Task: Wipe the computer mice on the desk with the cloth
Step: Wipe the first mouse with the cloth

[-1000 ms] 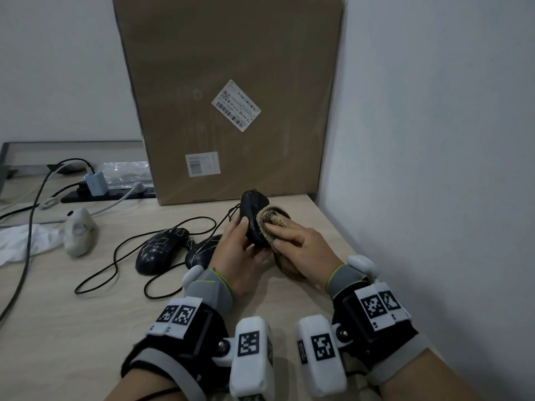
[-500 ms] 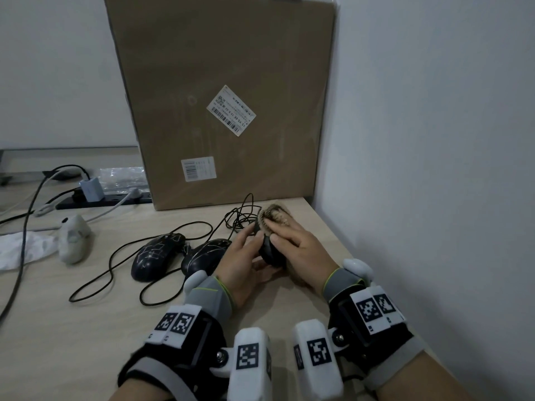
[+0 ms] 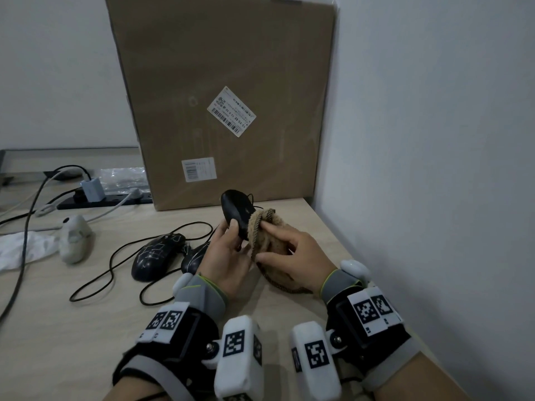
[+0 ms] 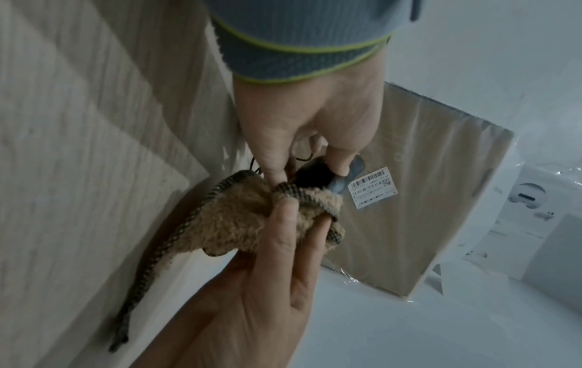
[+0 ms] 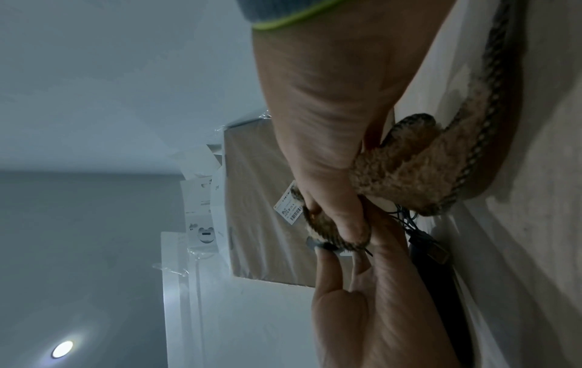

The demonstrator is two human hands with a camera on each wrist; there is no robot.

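My left hand (image 3: 231, 234) holds a black wired mouse (image 3: 236, 211) upright above the wooden desk (image 3: 86, 328), thumb on its near side. My right hand (image 3: 272, 243) grips a bunched brown fleece cloth (image 3: 270, 227) and presses it against the mouse's right side. In the left wrist view the left fingers (image 4: 341, 159) pinch the mouse (image 4: 315, 174) with the cloth (image 4: 249, 219) just below it. The right wrist view shows the cloth (image 5: 403, 171) in the right hand (image 5: 333, 219) and only a sliver of the mouse (image 5: 324, 246). Two black mice (image 3: 157, 256) (image 3: 194, 257) and a grey mouse (image 3: 73, 238) lie on the desk to the left.
A tall cardboard box (image 3: 225, 96) stands at the back against the wall (image 3: 434, 169) on the right. Mouse cables (image 3: 121, 273) loop across the desk. A power strip (image 3: 107, 199) with a plug and a white rag (image 3: 20, 251) sit at the far left.
Half a second ago the mouse was held low near the desk with the cloth over it. It is now lifted upright again, with the cloth rubbing its right side.
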